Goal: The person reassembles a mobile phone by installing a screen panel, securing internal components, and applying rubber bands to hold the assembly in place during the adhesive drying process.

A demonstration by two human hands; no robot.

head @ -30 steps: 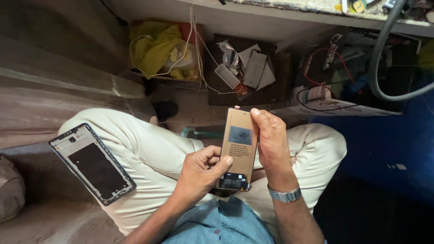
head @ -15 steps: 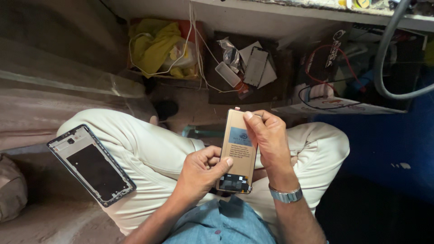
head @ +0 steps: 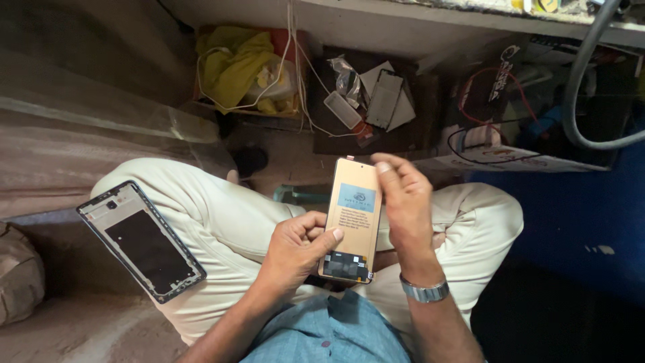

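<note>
A tan phone display panel (head: 352, 216) with a blue sticker and a black lower end is held upright over my lap. My left hand (head: 297, 250) grips its lower left edge, thumb pressed on the face. My right hand (head: 404, 202), with a metal watch at the wrist, has its fingers curled at the panel's upper right corner. A dark phone frame (head: 140, 240) lies on my left knee, touched by neither hand.
Ahead, a dark box (head: 376, 101) holds small phone parts, and a box with yellow cloth (head: 235, 67) and white cables sits left of it. A grey hose (head: 584, 81) curves at the right over a blue surface. A brown bag (head: 17, 275) is at the left.
My right hand's fingers have shifted up and curled at the panel's top right corner. The panel and my left hand have hardly moved.
</note>
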